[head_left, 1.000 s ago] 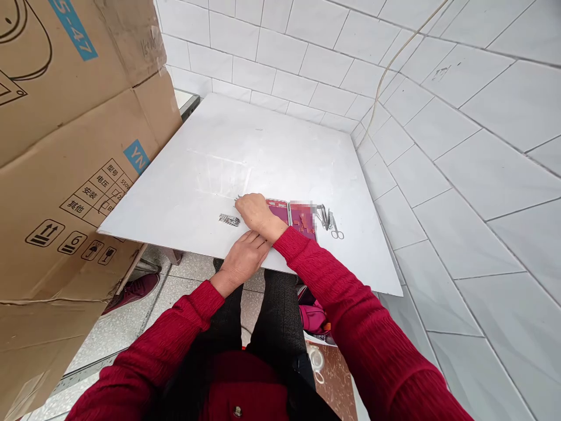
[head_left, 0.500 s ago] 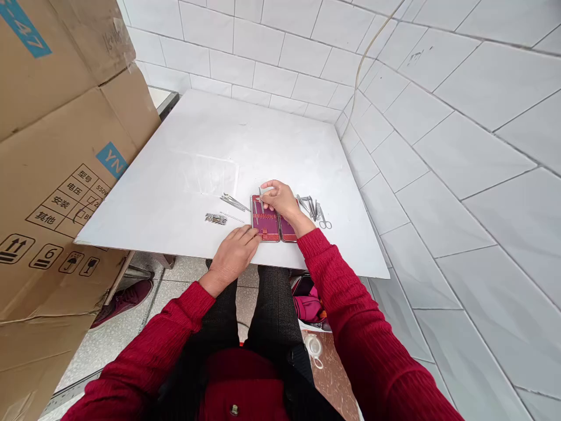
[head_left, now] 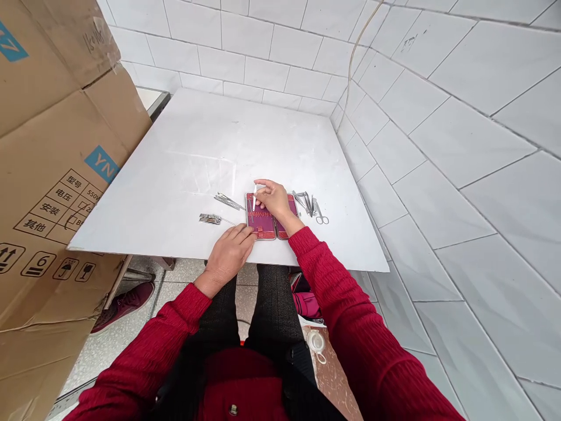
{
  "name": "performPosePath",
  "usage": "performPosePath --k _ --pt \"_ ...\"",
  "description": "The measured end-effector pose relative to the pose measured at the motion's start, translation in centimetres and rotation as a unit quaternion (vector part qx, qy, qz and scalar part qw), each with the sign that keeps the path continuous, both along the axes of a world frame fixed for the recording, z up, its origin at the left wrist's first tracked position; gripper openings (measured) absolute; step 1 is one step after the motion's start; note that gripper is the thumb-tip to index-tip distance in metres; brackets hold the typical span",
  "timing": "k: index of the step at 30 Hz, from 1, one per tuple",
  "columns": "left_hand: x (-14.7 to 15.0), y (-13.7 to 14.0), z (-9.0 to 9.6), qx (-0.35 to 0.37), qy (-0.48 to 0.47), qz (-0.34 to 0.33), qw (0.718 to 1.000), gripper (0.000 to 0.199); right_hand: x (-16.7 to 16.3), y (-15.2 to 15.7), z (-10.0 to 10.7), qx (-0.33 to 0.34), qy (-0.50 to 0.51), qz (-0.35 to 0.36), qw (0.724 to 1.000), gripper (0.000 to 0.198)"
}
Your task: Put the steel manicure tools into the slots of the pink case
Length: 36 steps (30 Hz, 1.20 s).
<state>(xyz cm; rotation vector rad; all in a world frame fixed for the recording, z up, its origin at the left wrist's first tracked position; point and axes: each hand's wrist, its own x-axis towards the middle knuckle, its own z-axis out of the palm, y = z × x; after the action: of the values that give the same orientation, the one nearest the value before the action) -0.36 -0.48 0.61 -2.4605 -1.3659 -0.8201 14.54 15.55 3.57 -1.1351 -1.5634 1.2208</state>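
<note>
An open manicure case (head_left: 265, 227), purple inside with orange-red elastic loops, lies near the table's front edge. My right hand (head_left: 275, 200) is over its left half, pinching a slim silver manicure tool (head_left: 255, 197) nearly upright between thumb and fingers. The tool's exact kind is too small to tell. Another thin tool lies along the left side of the case. At the case's lower left corner, the fingers of my left hand (head_left: 231, 251) press on the edge; the thumb is hidden. My right hand and forearm cover part of the case's right half.
Left of the case lie several slim metal tools (head_left: 228, 201) and a bunch of nail clippers (head_left: 210, 218). On its right are nippers (head_left: 301, 200) and small scissors (head_left: 322, 219). A big cardboard box (head_left: 56, 193) stands at the left; a tiled wall (head_left: 438, 175) borders the right.
The view has shifted slightly. The slim tool in my right hand now shows more plainly and brighter above the case's left half. My left hand has stayed at the case's corner.
</note>
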Motion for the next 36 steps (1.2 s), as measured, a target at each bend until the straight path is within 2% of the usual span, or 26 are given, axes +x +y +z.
performPosePath --k 8,17,24,29,36 --pt "0.0 0.0 -0.1 -0.001 0.001 0.002 1.000 0.026 0.0 0.4 -0.7 0.003 -0.048 -0.002 0.999 0.043" --pt "0.0 0.1 -0.1 -0.005 -0.004 -0.003 1.000 0.026 0.3 0.1 -1.3 0.091 -0.139 -0.017 0.986 0.026" --pt "0.0 0.1 -0.1 0.007 0.005 0.002 1.000 0.025 0.1 -0.5 -0.8 0.154 -0.225 -0.023 0.962 0.034" --pt "0.0 0.1 -0.1 -0.002 0.007 0.000 1.000 0.026 -0.2 -0.9 -0.9 0.158 -0.237 -0.020 0.958 0.041" --pt "0.0 0.1 -0.3 -0.034 -0.010 -0.005 0.999 0.029 -0.3 -1.8 -0.3 0.165 -0.296 -0.015 0.941 0.040"
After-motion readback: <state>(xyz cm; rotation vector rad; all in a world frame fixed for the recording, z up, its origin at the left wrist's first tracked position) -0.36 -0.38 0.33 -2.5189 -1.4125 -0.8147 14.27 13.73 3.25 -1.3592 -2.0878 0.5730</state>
